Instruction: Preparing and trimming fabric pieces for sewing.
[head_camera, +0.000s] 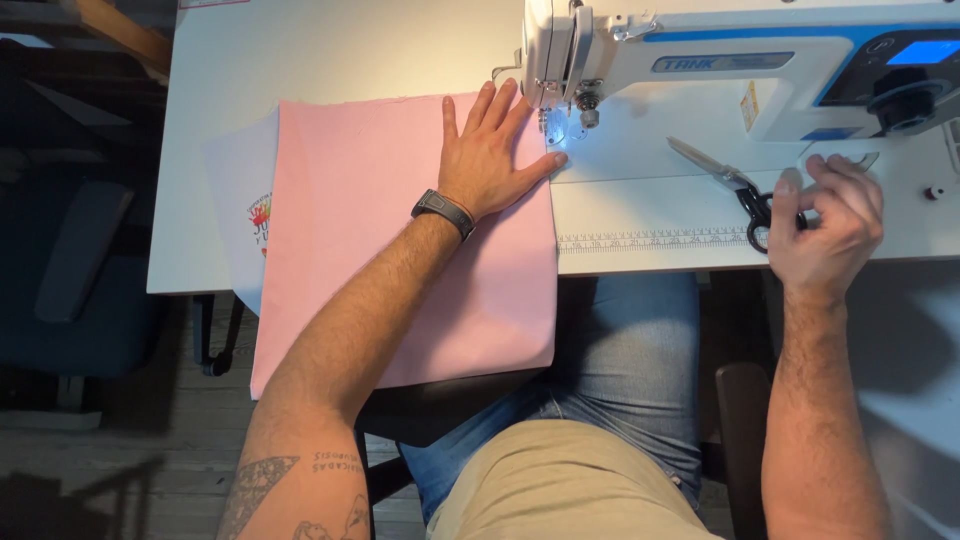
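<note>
- Left hand (492, 150), fingers spread, presses flat on the pink rectangular cloth (400, 250) beside the white sewing machine (700, 60).
- Right hand (828, 222) curls loosely over the black-handled steel scissors (735, 185); whether it grips them I cannot tell.
- White printed fabric (245, 215) lies beneath the cloth.

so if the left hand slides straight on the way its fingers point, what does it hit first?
Probably the sewing machine. The left hand lies flat on the pink fabric, its fingers aimed up-right at the machine's head by the needle area. Hardly any gap shows, though the height there is unclear.
</note>
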